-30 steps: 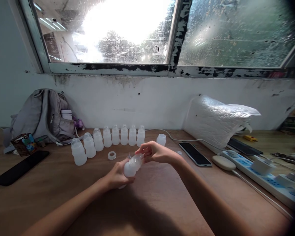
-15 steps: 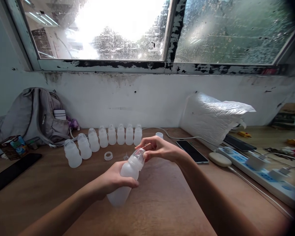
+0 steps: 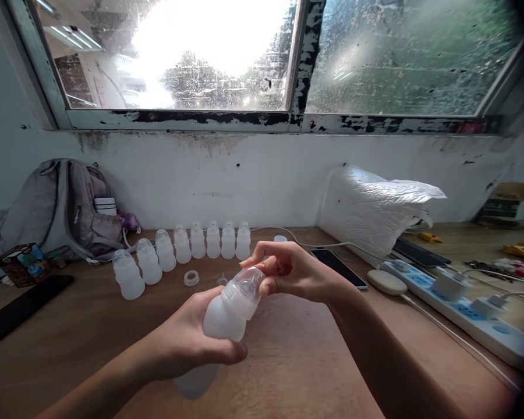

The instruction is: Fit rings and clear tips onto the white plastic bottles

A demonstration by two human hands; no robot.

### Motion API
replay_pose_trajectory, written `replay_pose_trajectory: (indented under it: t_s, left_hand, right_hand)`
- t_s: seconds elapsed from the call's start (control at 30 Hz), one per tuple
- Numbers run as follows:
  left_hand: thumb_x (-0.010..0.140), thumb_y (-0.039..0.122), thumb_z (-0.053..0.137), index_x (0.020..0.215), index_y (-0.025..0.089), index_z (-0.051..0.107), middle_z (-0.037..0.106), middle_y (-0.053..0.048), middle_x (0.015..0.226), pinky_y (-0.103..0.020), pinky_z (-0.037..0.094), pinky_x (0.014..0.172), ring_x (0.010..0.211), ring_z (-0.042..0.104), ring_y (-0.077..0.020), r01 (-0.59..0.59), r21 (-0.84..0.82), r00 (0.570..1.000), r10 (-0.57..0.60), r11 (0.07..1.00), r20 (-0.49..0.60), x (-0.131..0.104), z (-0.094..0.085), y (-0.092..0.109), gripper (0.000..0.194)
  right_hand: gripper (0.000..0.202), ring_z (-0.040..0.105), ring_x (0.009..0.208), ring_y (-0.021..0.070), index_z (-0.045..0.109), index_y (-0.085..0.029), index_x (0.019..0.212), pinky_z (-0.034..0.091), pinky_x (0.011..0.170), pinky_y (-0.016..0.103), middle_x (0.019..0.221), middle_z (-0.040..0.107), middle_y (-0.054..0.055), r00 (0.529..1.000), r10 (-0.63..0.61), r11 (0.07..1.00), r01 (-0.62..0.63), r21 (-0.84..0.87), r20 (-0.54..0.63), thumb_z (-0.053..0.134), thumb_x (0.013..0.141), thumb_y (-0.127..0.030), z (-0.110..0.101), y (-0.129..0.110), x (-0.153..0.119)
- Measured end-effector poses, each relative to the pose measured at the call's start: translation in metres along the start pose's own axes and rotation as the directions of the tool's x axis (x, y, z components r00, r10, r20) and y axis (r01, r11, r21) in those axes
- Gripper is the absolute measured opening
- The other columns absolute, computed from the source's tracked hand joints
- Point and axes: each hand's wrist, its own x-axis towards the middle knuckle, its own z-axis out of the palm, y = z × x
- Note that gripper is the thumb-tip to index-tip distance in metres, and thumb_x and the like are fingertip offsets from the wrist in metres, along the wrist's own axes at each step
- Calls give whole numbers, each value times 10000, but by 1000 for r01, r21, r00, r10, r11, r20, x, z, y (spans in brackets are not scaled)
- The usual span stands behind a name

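A frosted white bottle point(image 3: 225, 317) is tilted over the table, its top toward the upper right. My left hand point(image 3: 192, 337) is wrapped round its body. At the bottle's top, the fingers and thumb of my right hand point(image 3: 283, 270) are closed on the clear cap point(image 3: 250, 280). Beyond my hands lie a white ring point(image 3: 191, 278) and a small clear teat-like piece point(image 3: 222, 280), partly hidden behind the bottle. Several similar capped bottles point(image 3: 166, 251) stand upright in a curved row at the back left.
A grey backpack point(image 3: 63, 203), a small box point(image 3: 24, 265) and a black object point(image 3: 24, 308) are at the left. To the right are a phone point(image 3: 338, 267), a silver padded bag point(image 3: 371, 209), a round beige pad point(image 3: 386, 282) and a power strip point(image 3: 463, 314) with cables.
The bottle and both hands have come nearer to the camera, the bottle's base moving down and left. My hands keep their hold on the bottle and cap.
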Motion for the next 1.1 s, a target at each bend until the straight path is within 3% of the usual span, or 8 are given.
replay_pose_trajectory:
  t_s: [0.13,0.33,0.5,0.77,0.87,0.93,1.03,1.1]
  left_hand:
    - [610,128,592,852,154,469,391,52,671,-198,288,516,598,375,-70,-6,52,1000,7,999,-21,1,-2,-6,272]
    - [628,208,612,903,163,463,446,31,713,-207,329,526,607,417,-87,-85,200,979,119,976,-168,23,-9,-41,316]
    - [646,337,613,912,179,453,495,13,772,-213,352,546,655,458,-115,-114,368,926,232,923,-296,45,-15,-66,349]
    - [711,469,530,1225,200,267,468,-105,1133,-317,412,784,982,483,-213,-148,488,922,298,861,-246,58,-30,-83,637]
    - [759,493,448,1283,188,205,341,-131,1279,-366,341,913,1149,367,-239,-77,675,918,317,734,-239,59,-39,-94,653]
    - [789,487,400,1283,180,234,301,-133,1317,-418,278,957,1191,311,-260,19,832,908,340,555,-247,60,-42,-103,605]
    - [814,466,365,1278,156,277,311,-140,1326,-456,234,968,1205,286,-282,126,939,908,343,321,-240,62,-40,-117,565]
    - [815,473,356,1280,137,283,344,-142,1308,-438,249,961,1189,309,-276,133,954,925,312,267,-216,63,-39,-124,579]
  right_hand:
    - [287,548,602,83,521,-125,854,456,567,217,720,620,25,1000,-2,1000,2,-2,2,654,666,-296,0,1,0]
    - [324,572,777,131,534,-130,977,468,685,271,903,617,78,1000,-9,998,9,-61,14,613,706,-291,-6,14,8]
    - [358,569,754,131,550,-175,1063,463,685,270,834,609,40,997,22,956,-42,-290,-70,573,730,-305,-11,25,14]
    - [306,548,740,138,588,-200,1016,443,659,263,830,592,32,971,-17,851,-111,-513,-238,538,740,-322,-22,37,20]
    - [281,537,757,148,583,-215,1001,430,675,274,841,589,28,920,-98,755,-179,-631,-379,531,733,-282,-35,46,23]
    - [256,529,770,156,585,-211,975,415,689,279,844,588,35,877,-140,653,-268,-708,-460,520,730,-242,-45,55,27]
    - [261,515,803,172,585,-200,966,395,702,279,871,585,56,843,-157,484,-388,-785,-514,500,719,-192,-62,70,37]
    - [280,504,849,187,584,-196,974,383,721,278,894,589,64,836,-150,391,-441,-808,-528,502,707,-184,-74,79,45]
